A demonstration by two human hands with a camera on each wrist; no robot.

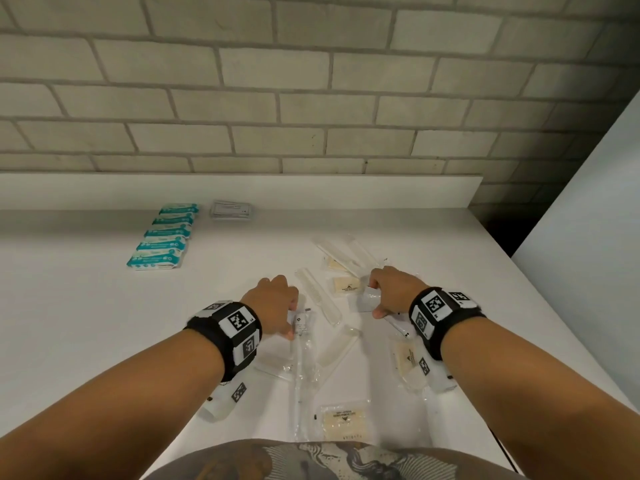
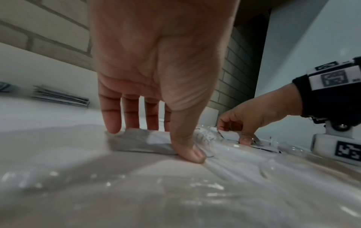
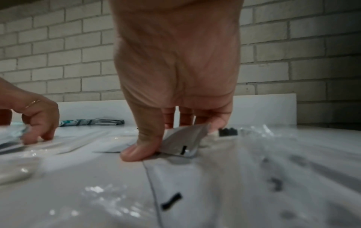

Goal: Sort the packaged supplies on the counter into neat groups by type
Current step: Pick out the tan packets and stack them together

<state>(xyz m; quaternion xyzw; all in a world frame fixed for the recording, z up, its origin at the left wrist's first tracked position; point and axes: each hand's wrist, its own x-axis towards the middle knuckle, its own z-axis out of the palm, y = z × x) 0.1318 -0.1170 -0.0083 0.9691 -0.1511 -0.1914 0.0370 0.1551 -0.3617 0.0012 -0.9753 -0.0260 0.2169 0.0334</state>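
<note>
Two groups done: teal packets [image 1: 161, 236] lie in an overlapping row at the back left of the counter [image 1: 86, 306], and a flat stack of grey sachets [image 1: 231, 210] sits just beside them against the backsplash
Left to sort: a loose scatter in the middle and near edge, with clear-wrapped combs [image 1: 318, 295], cream soap bars [image 1: 344, 420] and long thin wrapped items, some overlapping
Left hand [image 1: 275, 304]: fingers and thumb reach down and pinch a small grey sachet [image 2: 136, 141] that lies on the counter
Right hand [image 1: 393, 291]: thumb and fingers pinch another grey sachet [image 3: 183, 142], one edge tilted up off the clear wrappers beneath
Step in hand: likely gathering these two sachets for the grey stack
Progress: judged under halfway, since most of the clear-wrapped pieces are ungrouped
</note>
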